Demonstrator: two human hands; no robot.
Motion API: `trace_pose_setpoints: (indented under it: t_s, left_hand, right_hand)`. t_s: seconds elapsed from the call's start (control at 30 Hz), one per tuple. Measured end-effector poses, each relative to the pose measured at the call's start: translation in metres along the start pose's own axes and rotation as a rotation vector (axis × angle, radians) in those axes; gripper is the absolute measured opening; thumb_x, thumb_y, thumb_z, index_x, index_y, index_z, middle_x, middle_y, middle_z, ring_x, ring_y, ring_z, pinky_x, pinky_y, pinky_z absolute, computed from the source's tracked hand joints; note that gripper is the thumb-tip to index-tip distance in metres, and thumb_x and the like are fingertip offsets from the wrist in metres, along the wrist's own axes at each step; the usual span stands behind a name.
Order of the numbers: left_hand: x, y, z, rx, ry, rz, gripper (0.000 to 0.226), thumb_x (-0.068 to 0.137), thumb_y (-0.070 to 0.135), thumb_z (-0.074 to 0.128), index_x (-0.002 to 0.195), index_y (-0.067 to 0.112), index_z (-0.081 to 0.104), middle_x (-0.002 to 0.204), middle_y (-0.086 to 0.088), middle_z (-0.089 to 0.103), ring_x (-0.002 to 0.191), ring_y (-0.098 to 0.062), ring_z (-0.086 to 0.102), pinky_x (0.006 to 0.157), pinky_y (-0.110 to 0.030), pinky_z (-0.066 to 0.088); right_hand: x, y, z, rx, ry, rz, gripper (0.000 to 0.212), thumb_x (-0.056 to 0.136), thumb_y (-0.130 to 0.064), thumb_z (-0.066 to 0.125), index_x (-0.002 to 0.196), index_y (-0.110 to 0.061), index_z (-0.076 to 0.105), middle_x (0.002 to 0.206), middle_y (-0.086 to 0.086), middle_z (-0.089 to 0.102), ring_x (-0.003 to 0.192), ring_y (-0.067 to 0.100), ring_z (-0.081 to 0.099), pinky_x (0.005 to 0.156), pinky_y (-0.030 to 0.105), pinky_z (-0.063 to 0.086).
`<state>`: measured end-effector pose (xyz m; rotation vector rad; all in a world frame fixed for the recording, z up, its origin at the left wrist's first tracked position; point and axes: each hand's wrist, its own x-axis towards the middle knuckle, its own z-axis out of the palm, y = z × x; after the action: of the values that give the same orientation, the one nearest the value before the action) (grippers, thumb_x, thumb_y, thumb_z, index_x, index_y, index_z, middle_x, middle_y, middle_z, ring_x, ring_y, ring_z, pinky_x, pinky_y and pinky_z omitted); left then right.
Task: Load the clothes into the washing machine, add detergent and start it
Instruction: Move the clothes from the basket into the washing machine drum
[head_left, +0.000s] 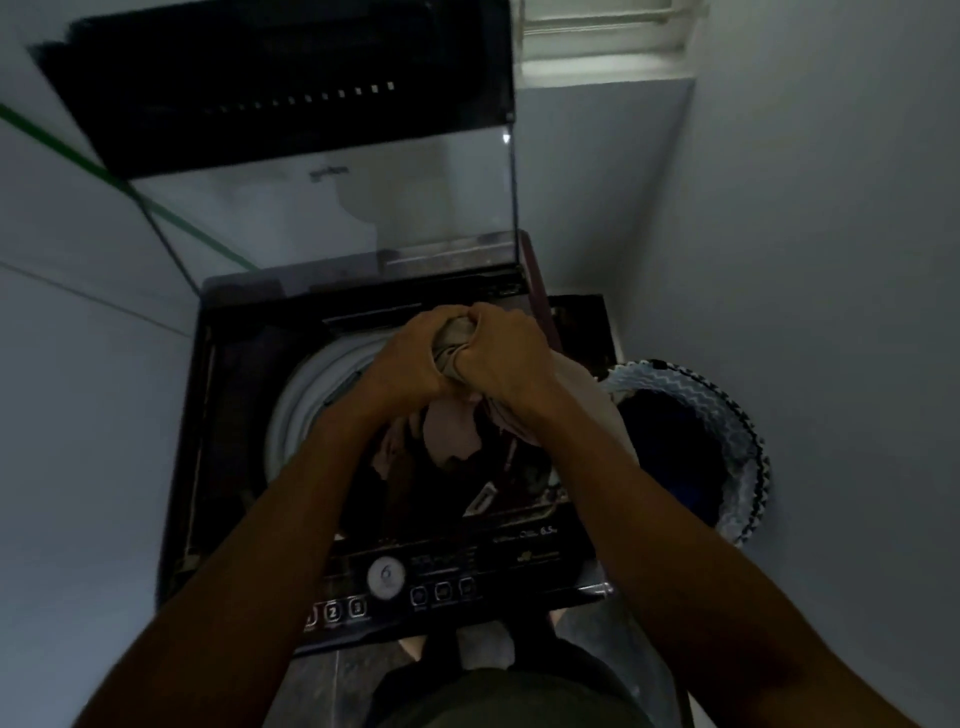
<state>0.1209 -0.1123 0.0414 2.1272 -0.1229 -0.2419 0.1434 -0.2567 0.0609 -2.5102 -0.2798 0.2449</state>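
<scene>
Loading is under way: the left hand (410, 358) and right hand (498, 353), both clenched on a beige garment (454, 338) at frame centre, hold it over the washing machine (234, 415) drum; next, probably let it drop in.

This looks like a small laundry corner in a home, though the dim light makes details hard to read. A dark top-loading washing machine (384, 441) with its glass lid (322, 156) raised stands squeezed between plain pale painted walls (831, 234). Just beside it on the dark tiled floor (613, 654) sits a round woven laundry basket with a black-and-white zigzag rim (727, 426). A white louvred vent (602, 31) is set high in the wall.
</scene>
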Motion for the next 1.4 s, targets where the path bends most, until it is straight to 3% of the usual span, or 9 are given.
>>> trace_pose_setpoints:
  t_s: [0.17, 0.27, 0.43, 0.53, 0.67, 0.8, 0.93, 1.13, 1.4]
  left_hand:
    - [-0.04, -0.028, -0.039, -0.106, 0.241, -0.114, 0.053, 0.063, 0.03, 0.067, 0.116, 0.03, 0.058, 0.106, 0.013, 0.067, 0.096, 0.003, 0.064, 0.089, -0.018, 0.048]
    - [-0.06, -0.063, -0.05, -0.014, 0.399, -0.243, 0.045, 0.07, 0.02, 0.064, 0.112, 0.035, 0.059, 0.109, 0.003, 0.069, 0.099, -0.011, 0.064, 0.091, -0.027, 0.047]
    - [-0.075, -0.102, -0.033, 0.238, 0.05, -0.409, 0.051, 0.097, 0.018, 0.056, 0.144, 0.005, 0.041, 0.144, -0.015, 0.048, 0.132, -0.028, 0.047, 0.11, -0.033, 0.035]
    - [-0.077, -0.1, -0.023, 0.164, 0.088, -0.455, 0.028, 0.096, 0.019, 0.056, 0.122, 0.014, 0.064, 0.117, -0.009, 0.067, 0.103, -0.023, 0.063, 0.081, -0.028, 0.048]
    - [-0.07, -0.091, -0.014, 0.114, 0.039, -0.422, 0.013, 0.089, 0.016, 0.061, 0.099, 0.019, 0.068, 0.09, -0.001, 0.07, 0.082, -0.013, 0.065, 0.071, -0.028, 0.049]
    - [-0.048, -0.065, 0.002, 0.044, 0.069, -0.334, 0.023, 0.089, 0.012, 0.063, 0.11, 0.022, 0.065, 0.094, 0.007, 0.066, 0.089, -0.011, 0.064, 0.063, -0.013, 0.041]
    - [-0.013, -0.034, 0.028, 0.095, 0.031, -0.184, 0.044, 0.086, 0.014, 0.066, 0.129, 0.014, 0.057, 0.118, -0.001, 0.064, 0.1, -0.009, 0.058, 0.074, -0.013, 0.041]
    - [0.03, 0.015, 0.092, 0.278, -0.067, 0.069, 0.075, 0.072, 0.04, 0.066, 0.137, 0.008, 0.046, 0.133, -0.014, 0.048, 0.122, -0.029, 0.045, 0.105, -0.041, 0.037]
    - [0.06, 0.031, 0.158, 0.661, -0.177, 0.255, 0.09, 0.069, 0.054, 0.076, 0.143, 0.014, 0.043, 0.155, -0.01, 0.03, 0.148, -0.031, 0.012, 0.12, -0.043, 0.005]
  right_hand:
    - [0.001, -0.057, 0.033, -0.086, -0.088, -0.152, 0.042, 0.082, -0.041, 0.063, 0.114, -0.015, 0.053, 0.109, 0.012, 0.066, 0.098, 0.034, 0.061, 0.078, 0.036, 0.044]
    - [0.005, -0.079, 0.064, -0.088, -0.258, -0.234, 0.046, 0.085, -0.02, 0.06, 0.127, -0.008, 0.045, 0.123, 0.014, 0.059, 0.112, 0.032, 0.058, 0.089, 0.037, 0.044]
    - [0.005, -0.077, 0.12, -0.088, -0.528, -0.208, 0.067, 0.087, -0.01, 0.057, 0.147, -0.011, 0.025, 0.143, 0.02, 0.038, 0.126, 0.041, 0.044, 0.101, 0.052, 0.037]
    - [0.001, -0.056, 0.138, -0.13, -0.582, -0.202, 0.056, 0.088, -0.015, 0.059, 0.137, -0.009, 0.033, 0.133, 0.024, 0.039, 0.117, 0.046, 0.048, 0.095, 0.054, 0.043]
    - [0.0, -0.029, 0.136, -0.153, -0.529, -0.202, 0.056, 0.085, -0.016, 0.062, 0.134, -0.008, 0.037, 0.131, 0.021, 0.04, 0.115, 0.045, 0.045, 0.093, 0.053, 0.045]
    - [0.014, -0.008, 0.105, -0.078, -0.33, -0.199, 0.066, 0.071, -0.042, 0.072, 0.124, -0.009, 0.051, 0.121, 0.018, 0.049, 0.11, 0.037, 0.048, 0.091, 0.048, 0.047]
    - [0.03, 0.02, 0.061, -0.037, -0.144, -0.109, 0.047, 0.08, -0.023, 0.069, 0.123, -0.01, 0.056, 0.123, 0.017, 0.049, 0.112, 0.035, 0.047, 0.096, 0.045, 0.044]
    - [0.019, 0.093, 0.015, 0.008, 0.081, 0.026, 0.044, 0.084, -0.01, 0.052, 0.127, -0.006, 0.052, 0.123, 0.018, 0.052, 0.115, 0.035, 0.047, 0.094, 0.048, 0.045]
    - [-0.013, 0.181, -0.007, 0.23, -0.076, 0.22, 0.057, 0.094, -0.026, 0.054, 0.145, -0.007, 0.037, 0.141, 0.017, 0.05, 0.125, 0.031, 0.051, 0.1, 0.031, 0.039]
